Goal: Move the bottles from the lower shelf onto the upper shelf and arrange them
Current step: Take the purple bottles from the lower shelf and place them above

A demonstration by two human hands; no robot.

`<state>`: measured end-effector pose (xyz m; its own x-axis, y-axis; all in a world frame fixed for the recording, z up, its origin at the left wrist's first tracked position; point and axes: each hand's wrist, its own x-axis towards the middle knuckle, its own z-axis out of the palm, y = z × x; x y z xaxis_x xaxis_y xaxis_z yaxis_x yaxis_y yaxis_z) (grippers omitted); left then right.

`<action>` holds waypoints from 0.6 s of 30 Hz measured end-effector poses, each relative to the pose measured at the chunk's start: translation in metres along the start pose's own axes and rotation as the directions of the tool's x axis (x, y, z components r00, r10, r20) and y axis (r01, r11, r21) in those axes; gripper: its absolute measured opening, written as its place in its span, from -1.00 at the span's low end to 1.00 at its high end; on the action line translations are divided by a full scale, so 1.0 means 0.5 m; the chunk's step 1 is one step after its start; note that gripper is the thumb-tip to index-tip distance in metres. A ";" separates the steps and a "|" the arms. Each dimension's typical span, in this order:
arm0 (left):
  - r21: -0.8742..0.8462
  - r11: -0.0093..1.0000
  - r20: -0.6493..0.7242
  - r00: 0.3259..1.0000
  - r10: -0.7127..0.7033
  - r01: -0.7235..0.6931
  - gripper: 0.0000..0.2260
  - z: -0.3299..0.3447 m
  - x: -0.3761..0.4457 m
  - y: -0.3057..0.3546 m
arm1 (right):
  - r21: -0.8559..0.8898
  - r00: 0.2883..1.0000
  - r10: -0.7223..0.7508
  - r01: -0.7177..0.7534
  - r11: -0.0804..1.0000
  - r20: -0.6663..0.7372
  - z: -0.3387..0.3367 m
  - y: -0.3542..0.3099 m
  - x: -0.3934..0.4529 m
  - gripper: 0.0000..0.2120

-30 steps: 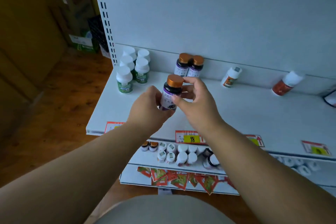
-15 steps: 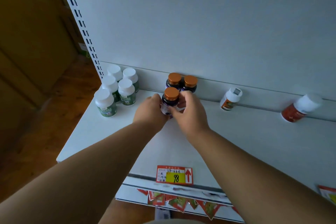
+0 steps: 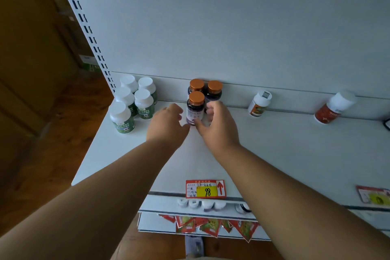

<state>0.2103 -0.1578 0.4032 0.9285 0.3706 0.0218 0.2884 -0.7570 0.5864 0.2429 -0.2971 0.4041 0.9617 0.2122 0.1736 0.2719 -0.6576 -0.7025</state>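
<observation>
Upper shelf (image 3: 274, 154): five white-capped green bottles (image 3: 135, 103) at 9 o'clock of the purple bottle (image 3: 195, 107). Left hand (image 3: 167, 123) beside it, fingers loose, holding nothing. Purple bottle upright, just before two matching bottles (image 3: 205, 88) at 12 o'clock. Right hand (image 3: 217, 124) curled round its right side, thumb at base; contact unclear.

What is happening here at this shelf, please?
A person is stocking the upper shelf with bottles. A dark bottle with a copper cap stands upright in front of two matching bottles at the back wall. The left hand and right hand are on either side of it, fingers loosely curved; whether they touch it is unclear. Five green-labelled white bottles stand to the left. More bottles wait on the lower shelf.
</observation>
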 end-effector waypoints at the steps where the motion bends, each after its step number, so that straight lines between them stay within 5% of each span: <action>1: -0.015 1.000 -0.006 1.000 0.022 -0.022 -0.64 -0.013 -0.021 -0.005 | -0.004 1.000 0.008 -0.008 1.000 -0.008 -0.005 -0.008 -0.020 -0.60; 12: -0.106 0.972 -0.021 0.978 0.206 -0.207 -0.74 -0.158 -0.325 -0.164 | 0.108 0.988 0.000 0.017 0.994 -0.154 0.058 -0.164 -0.344 -0.66; 18: -0.085 0.984 -0.002 0.987 0.159 -0.159 -0.77 -0.193 -0.441 -0.269 | 0.143 0.999 -0.033 0.039 0.989 -0.044 0.137 -0.211 -0.476 -0.69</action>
<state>-0.0559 -0.0858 0.3975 0.9622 0.2461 0.1163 0.1162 -0.7576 0.6423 -0.0169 -0.2286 0.3899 0.9529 0.2015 0.2266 0.3010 -0.5391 -0.7866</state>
